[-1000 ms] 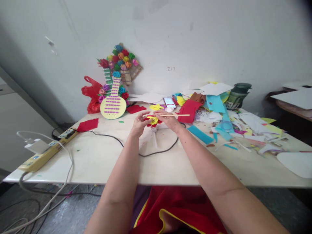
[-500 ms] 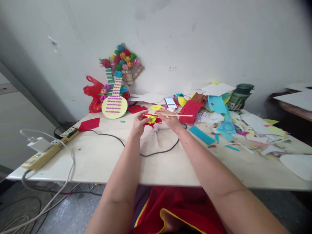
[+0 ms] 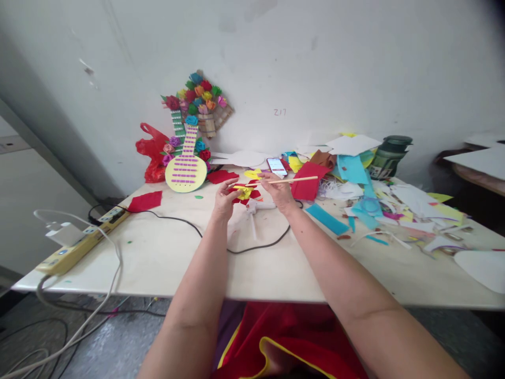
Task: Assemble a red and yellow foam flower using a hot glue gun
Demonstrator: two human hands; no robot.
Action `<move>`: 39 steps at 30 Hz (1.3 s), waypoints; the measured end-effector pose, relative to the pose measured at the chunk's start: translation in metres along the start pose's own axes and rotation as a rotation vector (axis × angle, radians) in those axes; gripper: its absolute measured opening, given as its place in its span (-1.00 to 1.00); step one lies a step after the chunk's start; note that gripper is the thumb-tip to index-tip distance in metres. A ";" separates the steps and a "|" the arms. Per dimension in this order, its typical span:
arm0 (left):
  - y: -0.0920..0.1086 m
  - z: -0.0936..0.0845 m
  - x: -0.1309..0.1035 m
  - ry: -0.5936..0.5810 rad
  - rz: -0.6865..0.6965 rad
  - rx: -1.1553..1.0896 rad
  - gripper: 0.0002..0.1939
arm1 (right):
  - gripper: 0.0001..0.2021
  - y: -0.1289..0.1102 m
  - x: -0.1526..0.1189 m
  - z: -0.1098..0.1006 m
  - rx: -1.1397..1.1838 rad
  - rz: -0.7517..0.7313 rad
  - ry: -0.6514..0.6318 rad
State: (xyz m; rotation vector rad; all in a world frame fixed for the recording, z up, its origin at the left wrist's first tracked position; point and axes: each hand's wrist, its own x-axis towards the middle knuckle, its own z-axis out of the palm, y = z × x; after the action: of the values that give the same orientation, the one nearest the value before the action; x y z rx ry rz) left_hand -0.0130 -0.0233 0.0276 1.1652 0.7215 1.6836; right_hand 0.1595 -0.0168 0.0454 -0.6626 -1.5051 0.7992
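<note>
My left hand (image 3: 224,199) is closed on a small yellow paper piece (image 3: 244,192), pinching it by its left side. Between the fingers of my right hand (image 3: 279,192) is a thin wooden stick (image 3: 302,180), its long end pointing right and its other end close to the yellow paper. I cannot tell whether the stick touches the paper. Red paper pieces (image 3: 253,196) show around and behind the yellow one. Below the hands a white glue gun (image 3: 252,210) rests on the table, partly hidden.
A paper banjo-like craft (image 3: 185,173) with paper flowers leans at the back left. A power strip (image 3: 79,245) lies left, and a black cable (image 3: 256,247) curves across the table. Paper scraps (image 3: 414,210), a phone (image 3: 276,167) and a green bottle (image 3: 390,158) are at the right and back.
My right hand has moved slightly right, drawing the stick away from the yellow paper. The stick's right end is a little higher. My left hand stays nearly in place.
</note>
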 end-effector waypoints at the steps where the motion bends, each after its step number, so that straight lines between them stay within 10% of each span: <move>1: 0.000 0.000 0.000 0.002 0.003 0.000 -0.57 | -0.67 0.000 0.000 0.000 0.006 0.005 0.006; 33: -0.006 0.000 0.003 0.075 -0.089 -0.127 -0.45 | -0.68 0.016 0.010 -0.015 -0.108 0.187 0.232; 39: -0.014 0.007 0.004 0.102 -0.110 -0.155 -0.48 | -0.69 0.022 0.006 -0.006 -0.156 0.302 0.069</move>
State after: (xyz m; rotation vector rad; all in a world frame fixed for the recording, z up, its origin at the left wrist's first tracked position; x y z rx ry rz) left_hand -0.0024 -0.0143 0.0198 0.9213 0.6917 1.6844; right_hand 0.1641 0.0016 0.0313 -1.0418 -1.4328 0.8810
